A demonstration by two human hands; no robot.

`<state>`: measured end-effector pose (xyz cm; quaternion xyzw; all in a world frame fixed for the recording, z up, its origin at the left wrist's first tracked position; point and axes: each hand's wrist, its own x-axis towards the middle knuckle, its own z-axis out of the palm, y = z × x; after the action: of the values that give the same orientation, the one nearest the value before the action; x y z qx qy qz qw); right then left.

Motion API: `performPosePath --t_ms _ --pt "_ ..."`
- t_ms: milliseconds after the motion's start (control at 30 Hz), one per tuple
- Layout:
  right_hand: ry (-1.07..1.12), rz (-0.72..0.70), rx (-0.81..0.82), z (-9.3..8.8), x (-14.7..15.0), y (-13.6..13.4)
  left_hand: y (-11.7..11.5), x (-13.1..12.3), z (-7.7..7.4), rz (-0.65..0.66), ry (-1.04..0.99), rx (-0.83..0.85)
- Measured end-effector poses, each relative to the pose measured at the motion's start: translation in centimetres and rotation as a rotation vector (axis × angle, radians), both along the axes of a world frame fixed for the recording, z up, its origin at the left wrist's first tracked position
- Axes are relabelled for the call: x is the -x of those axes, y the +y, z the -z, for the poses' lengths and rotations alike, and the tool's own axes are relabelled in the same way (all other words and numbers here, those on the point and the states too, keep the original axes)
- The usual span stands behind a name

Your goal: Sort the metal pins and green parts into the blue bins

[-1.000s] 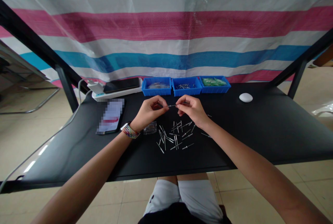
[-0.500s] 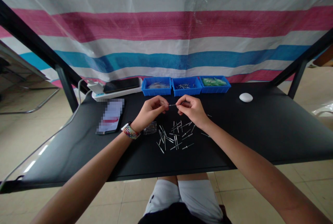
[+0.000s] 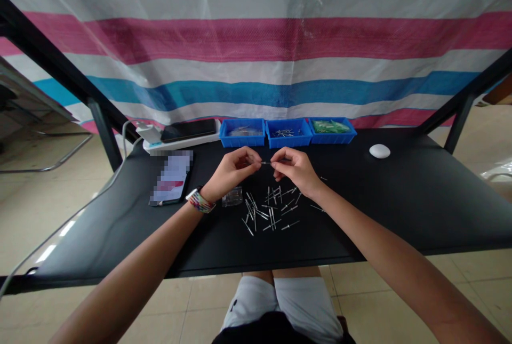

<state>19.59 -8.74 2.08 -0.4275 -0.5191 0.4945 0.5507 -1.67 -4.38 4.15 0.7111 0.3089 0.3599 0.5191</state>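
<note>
Between my two hands a thin silver pop rivet (image 3: 266, 162) is stretched level, just in front of the blue bins. My left hand (image 3: 239, 168) pinches one end of it between thumb and fingertips. At its other end my right hand (image 3: 291, 167) grips it the same way. Several loose pop rivets (image 3: 272, 210) lie scattered on the black table below my hands. A small clear plastic bag (image 3: 232, 196) rests beside my left wrist; its contents are hard to make out.
Three blue bins stand in a row at the back: the left bin (image 3: 242, 141), the middle bin (image 3: 290, 141) with rivets, and the right bin (image 3: 334, 138) with green packets. A phone (image 3: 173, 178), a power strip (image 3: 188, 144) holding another phone (image 3: 189, 130), and a white mouse (image 3: 380, 151) lie around.
My hands keep hold of the rivet in nearly the same pose. The whole view has shifted very slightly.
</note>
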Motion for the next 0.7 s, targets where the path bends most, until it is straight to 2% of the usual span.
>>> performPosePath --t_ms 100,200,267,367,467,600,700 --pt "-0.011 0.115 -0.070 0.1 -0.9 0.7 1.0 1.4 -0.8 0.056 0.126 0.024" --pt "-0.024 0.348 -0.150 0.2 -2.4 2.0 2.5 3.3 -1.5 0.140 0.412 -0.045" --pt "-0.033 0.507 -0.188 0.3 -3.5 2.9 3.4 4.5 -1.4 0.215 0.578 -0.032" --pt "-0.025 0.637 -0.204 0.4 -4.9 4.1 4.2 5.5 -0.8 0.290 0.738 0.032" --pt "-0.019 0.656 -0.177 0.6 -5.4 4.7 4.3 5.6 -0.3 0.288 0.831 -0.007" --pt "-0.030 0.521 -0.122 0.9 -5.2 4.6 4.1 5.4 -0.5 0.342 0.919 -0.074" --pt "-0.085 0.457 -0.156 0.9 -4.7 4.0 4.0 5.4 -0.6 0.335 0.911 -0.113"
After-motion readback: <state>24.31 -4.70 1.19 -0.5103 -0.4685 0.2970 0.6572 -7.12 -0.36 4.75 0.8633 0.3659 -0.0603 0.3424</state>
